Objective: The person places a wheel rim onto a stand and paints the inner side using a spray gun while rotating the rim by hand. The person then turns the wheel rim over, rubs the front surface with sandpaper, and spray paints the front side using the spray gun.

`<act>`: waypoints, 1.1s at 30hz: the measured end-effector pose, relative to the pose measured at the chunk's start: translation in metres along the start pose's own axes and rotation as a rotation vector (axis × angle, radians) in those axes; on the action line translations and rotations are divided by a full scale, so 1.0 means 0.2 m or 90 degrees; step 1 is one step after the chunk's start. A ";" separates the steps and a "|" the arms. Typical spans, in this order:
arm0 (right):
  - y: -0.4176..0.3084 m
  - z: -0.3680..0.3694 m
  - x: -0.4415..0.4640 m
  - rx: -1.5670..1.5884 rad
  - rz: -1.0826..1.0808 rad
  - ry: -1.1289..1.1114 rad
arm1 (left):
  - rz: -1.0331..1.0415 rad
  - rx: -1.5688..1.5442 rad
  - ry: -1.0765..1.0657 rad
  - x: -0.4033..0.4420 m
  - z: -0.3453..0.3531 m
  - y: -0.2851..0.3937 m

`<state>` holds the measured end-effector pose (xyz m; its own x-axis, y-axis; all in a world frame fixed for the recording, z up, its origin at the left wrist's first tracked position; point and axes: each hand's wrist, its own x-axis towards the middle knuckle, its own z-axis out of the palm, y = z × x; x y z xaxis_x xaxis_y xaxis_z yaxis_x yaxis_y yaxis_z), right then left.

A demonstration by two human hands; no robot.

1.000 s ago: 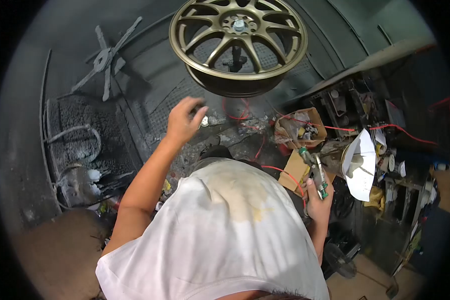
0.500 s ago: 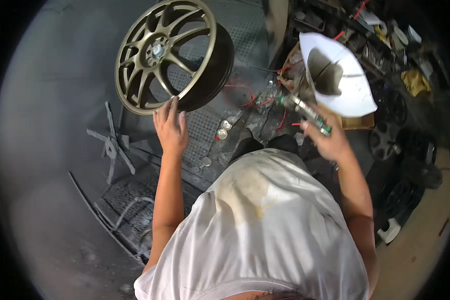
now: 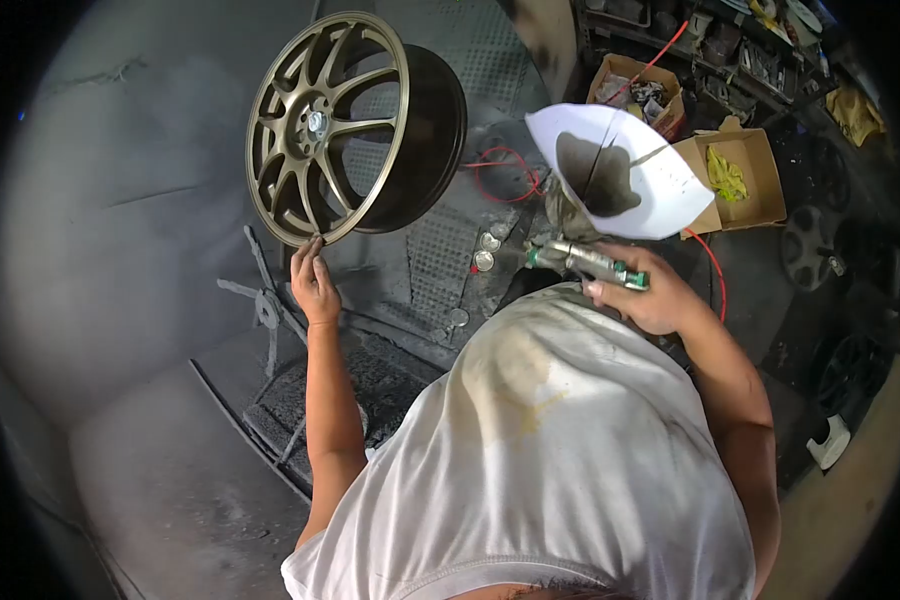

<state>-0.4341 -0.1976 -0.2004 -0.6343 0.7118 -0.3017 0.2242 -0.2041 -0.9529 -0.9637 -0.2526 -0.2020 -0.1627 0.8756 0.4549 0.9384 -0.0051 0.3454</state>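
A bronze multi-spoke car wheel (image 3: 327, 128) stands raised at upper left, its face turned to the left. The fingertips of my left hand (image 3: 317, 287) touch the wheel's lower rim, fingers stretched out and not wrapped round it. My right hand (image 3: 657, 293) is closed round a metal spray gun (image 3: 592, 262) with green fittings, held level in front of my shirt. Just beyond the gun is a white paper shield (image 3: 656, 172) with a dark stained middle; whether it is fixed to the gun I cannot tell.
A grey star-shaped stand (image 3: 267, 308) is below the wheel. A red hose (image 3: 505, 174) loops on the floor near several small round lids (image 3: 484, 260). Cardboard boxes (image 3: 760, 185) and a cluttered shelf (image 3: 740, 65) line the right side, with more wheels (image 3: 812, 245) below.
The wheel has turned a little, and my left hand has slid down along its rim. My right hand has brought the spray gun lower and closer to my body. The view has shifted.
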 end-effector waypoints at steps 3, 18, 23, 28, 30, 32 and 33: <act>0.05 -0.01 0.00 -0.176 -0.014 0.079 | 0.004 -0.013 0.007 0.01 0.00 -0.03; -0.06 0.02 -0.19 -0.096 -0.231 0.108 | -0.017 0.081 -0.043 0.02 -0.18 -0.38; -0.01 0.04 -0.32 -0.480 -0.358 0.290 | 0.063 0.243 -0.040 0.04 -0.30 -0.33; -0.01 0.16 -0.33 -0.110 -0.180 0.416 | 0.038 0.181 -0.060 -0.09 -0.24 0.05; 0.04 0.23 -0.39 -0.060 -0.128 0.344 | 0.041 0.084 -0.060 -0.17 -0.17 0.24; 0.11 0.31 -0.45 -0.016 -0.077 0.221 | 0.043 0.060 -0.078 -0.23 -0.12 0.43; 0.14 0.35 -0.48 -0.020 -0.078 0.175 | 0.067 0.052 -0.074 -0.25 -0.11 0.49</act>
<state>-0.4191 -0.3194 -0.2007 -0.4353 0.8856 -0.1618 0.1846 -0.0881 -0.9789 -0.8700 -0.3074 -0.1735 -0.0307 0.9226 0.3846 0.9708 -0.0641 0.2314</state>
